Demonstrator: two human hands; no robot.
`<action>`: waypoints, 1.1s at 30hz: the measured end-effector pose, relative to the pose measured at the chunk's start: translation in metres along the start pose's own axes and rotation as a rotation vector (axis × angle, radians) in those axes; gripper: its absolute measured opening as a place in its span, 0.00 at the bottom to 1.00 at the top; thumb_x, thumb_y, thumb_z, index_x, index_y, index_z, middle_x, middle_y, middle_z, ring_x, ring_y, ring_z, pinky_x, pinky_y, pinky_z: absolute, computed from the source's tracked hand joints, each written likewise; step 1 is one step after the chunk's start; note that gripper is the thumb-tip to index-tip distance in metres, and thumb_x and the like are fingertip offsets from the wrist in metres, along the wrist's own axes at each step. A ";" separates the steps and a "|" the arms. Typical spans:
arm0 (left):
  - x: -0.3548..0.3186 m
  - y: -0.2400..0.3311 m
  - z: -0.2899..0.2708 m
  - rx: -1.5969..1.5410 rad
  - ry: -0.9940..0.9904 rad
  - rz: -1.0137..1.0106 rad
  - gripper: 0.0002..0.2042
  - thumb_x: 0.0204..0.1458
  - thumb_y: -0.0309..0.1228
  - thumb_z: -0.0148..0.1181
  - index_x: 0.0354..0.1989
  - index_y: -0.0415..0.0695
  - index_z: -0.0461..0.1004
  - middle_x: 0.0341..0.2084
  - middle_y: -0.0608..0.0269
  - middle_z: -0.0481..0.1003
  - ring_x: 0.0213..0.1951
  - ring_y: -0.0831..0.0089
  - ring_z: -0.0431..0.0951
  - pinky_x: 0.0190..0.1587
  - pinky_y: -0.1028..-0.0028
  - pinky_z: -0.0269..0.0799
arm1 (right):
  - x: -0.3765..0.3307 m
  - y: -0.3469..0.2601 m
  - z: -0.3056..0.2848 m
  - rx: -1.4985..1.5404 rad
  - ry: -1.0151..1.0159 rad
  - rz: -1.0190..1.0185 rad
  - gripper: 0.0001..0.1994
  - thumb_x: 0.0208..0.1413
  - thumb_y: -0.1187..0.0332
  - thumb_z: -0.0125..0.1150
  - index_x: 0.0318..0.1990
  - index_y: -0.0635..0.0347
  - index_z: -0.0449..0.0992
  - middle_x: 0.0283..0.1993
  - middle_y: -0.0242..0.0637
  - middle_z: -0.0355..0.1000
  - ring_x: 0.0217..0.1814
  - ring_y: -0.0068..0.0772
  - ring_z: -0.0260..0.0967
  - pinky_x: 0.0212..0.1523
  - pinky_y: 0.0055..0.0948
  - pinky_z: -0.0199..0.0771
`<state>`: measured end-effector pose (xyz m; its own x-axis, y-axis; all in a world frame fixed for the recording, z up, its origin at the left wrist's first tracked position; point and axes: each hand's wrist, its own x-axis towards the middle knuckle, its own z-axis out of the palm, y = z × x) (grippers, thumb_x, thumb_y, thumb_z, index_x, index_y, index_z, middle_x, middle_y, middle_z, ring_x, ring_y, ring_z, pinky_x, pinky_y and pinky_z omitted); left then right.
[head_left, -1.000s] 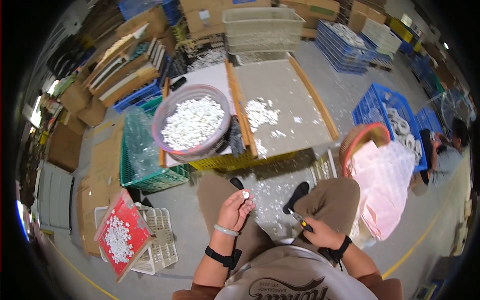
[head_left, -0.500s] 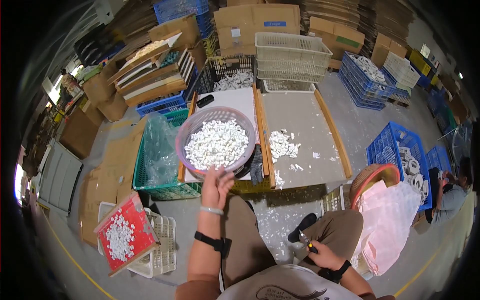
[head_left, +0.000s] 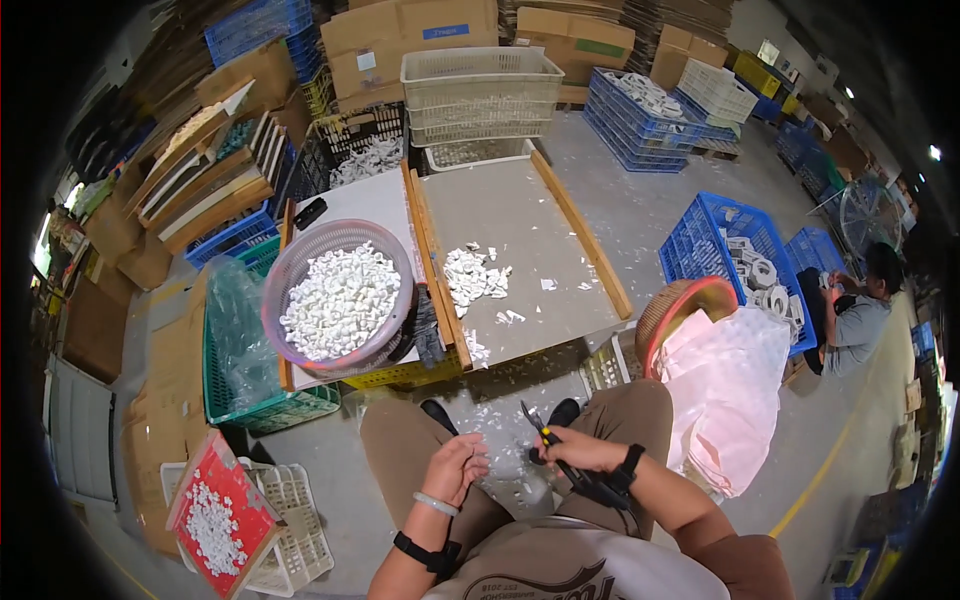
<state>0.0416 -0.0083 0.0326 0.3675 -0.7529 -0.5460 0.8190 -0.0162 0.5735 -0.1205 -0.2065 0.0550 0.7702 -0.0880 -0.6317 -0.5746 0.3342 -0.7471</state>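
My right hand (head_left: 588, 450) grips a pair of pliers (head_left: 543, 430) with black and yellow handles; its jaws point up and away from me, above my lap. To its left and apart from it, my left hand (head_left: 458, 466) is closed, fingers curled together. Whatever it may hold is too small to make out. Beyond my left hand stands a round pink mesh basket (head_left: 272, 300), heaped with small white pieces (head_left: 345, 300). More white pieces and scraps (head_left: 473, 278) lie on the grey board (head_left: 520, 215) to the right of the basket.
A red board (head_left: 250, 490) with small white pieces rests on a cream crate (head_left: 310, 520) at lower left. A green crate (head_left: 225, 390) holds clear plastic. Pink cloth (head_left: 730, 390) drapes at right beside a blue crate (head_left: 700, 235) of white rings. Another person (head_left: 860, 320) sits far right.
My left hand has moved from the basket's near rim back over my lap and closed. My right hand has lifted the pliers toward it. The view has turned right.
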 end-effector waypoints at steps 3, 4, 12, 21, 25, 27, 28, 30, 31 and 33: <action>0.009 -0.007 0.006 0.037 0.003 -0.035 0.12 0.58 0.25 0.43 0.47 0.35 0.67 0.35 0.55 0.75 0.30 0.71 0.76 0.34 0.73 0.75 | 0.013 -0.023 -0.012 0.015 0.019 -0.032 0.08 0.48 0.74 0.51 0.38 0.56 0.66 0.28 0.29 0.65 0.28 0.19 0.62 0.23 0.19 0.62; 0.012 -0.008 0.007 0.060 0.006 -0.045 0.12 0.58 0.25 0.42 0.47 0.35 0.68 0.35 0.53 0.75 0.30 0.70 0.76 0.34 0.72 0.75 | 0.024 -0.023 -0.022 -0.009 0.027 -0.004 0.08 0.48 0.74 0.51 0.37 0.57 0.66 0.29 0.31 0.67 0.28 0.20 0.63 0.22 0.20 0.63; 0.042 -0.013 -0.013 0.020 0.009 -0.127 0.13 0.58 0.26 0.42 0.48 0.37 0.68 0.38 0.52 0.76 0.32 0.69 0.76 0.36 0.70 0.74 | 0.073 -0.061 -0.036 0.044 0.010 0.071 0.10 0.51 0.72 0.50 0.42 0.61 0.64 0.33 0.35 0.67 0.30 0.27 0.69 0.23 0.24 0.68; 0.069 -0.021 -0.009 0.082 -0.027 -0.155 0.18 0.57 0.36 0.50 0.51 0.37 0.68 0.37 0.55 0.75 0.31 0.70 0.75 0.33 0.73 0.73 | 0.113 -0.092 -0.065 0.247 0.050 0.095 0.15 0.52 0.73 0.47 0.49 0.61 0.63 0.43 0.36 0.66 0.43 0.29 0.68 0.36 0.37 0.75; 0.080 -0.019 -0.016 0.021 -0.028 -0.162 0.17 0.57 0.37 0.52 0.49 0.38 0.68 0.36 0.55 0.76 0.31 0.71 0.76 0.34 0.74 0.74 | 0.136 -0.110 -0.080 0.247 0.030 0.101 0.16 0.53 0.73 0.47 0.50 0.60 0.63 0.44 0.36 0.67 0.44 0.29 0.69 0.37 0.35 0.73; 0.085 -0.016 -0.015 0.025 -0.020 -0.154 0.17 0.57 0.37 0.52 0.49 0.39 0.68 0.36 0.55 0.76 0.31 0.71 0.76 0.34 0.74 0.74 | 0.155 -0.108 -0.091 0.198 0.067 0.061 0.11 0.52 0.73 0.48 0.44 0.60 0.66 0.36 0.35 0.70 0.36 0.28 0.70 0.32 0.31 0.71; 0.087 -0.015 -0.014 0.033 -0.012 -0.144 0.17 0.56 0.38 0.52 0.48 0.39 0.68 0.36 0.55 0.76 0.31 0.71 0.76 0.34 0.73 0.75 | 0.162 -0.108 -0.098 0.197 0.065 0.063 0.11 0.52 0.73 0.48 0.44 0.60 0.66 0.36 0.35 0.70 0.36 0.28 0.70 0.32 0.31 0.71; 0.089 -0.010 -0.010 0.049 0.011 -0.152 0.17 0.56 0.38 0.53 0.48 0.39 0.69 0.36 0.55 0.76 0.31 0.71 0.76 0.34 0.73 0.75 | 0.169 -0.128 -0.100 -0.095 0.248 -0.011 0.07 0.50 0.73 0.50 0.37 0.60 0.68 0.30 0.33 0.70 0.32 0.27 0.68 0.32 0.31 0.69; 0.090 -0.008 -0.007 0.068 0.030 -0.160 0.17 0.56 0.39 0.53 0.47 0.40 0.69 0.36 0.55 0.76 0.31 0.71 0.76 0.34 0.73 0.75 | 0.187 -0.122 -0.109 -0.360 0.432 -0.145 0.05 0.49 0.73 0.51 0.35 0.62 0.69 0.29 0.37 0.70 0.33 0.33 0.68 0.36 0.34 0.69; 0.089 -0.004 -0.004 0.070 0.040 -0.158 0.17 0.55 0.39 0.53 0.47 0.40 0.69 0.36 0.55 0.76 0.30 0.71 0.76 0.34 0.73 0.75 | 0.200 -0.133 -0.110 -0.453 0.500 -0.280 0.07 0.48 0.73 0.51 0.36 0.63 0.70 0.31 0.41 0.71 0.35 0.39 0.68 0.39 0.36 0.68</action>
<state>0.0727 -0.0724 -0.0209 0.2545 -0.7109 -0.6556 0.8357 -0.1795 0.5190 0.0801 -0.3719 0.0053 0.7488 -0.5676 -0.3422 -0.5160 -0.1752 -0.8385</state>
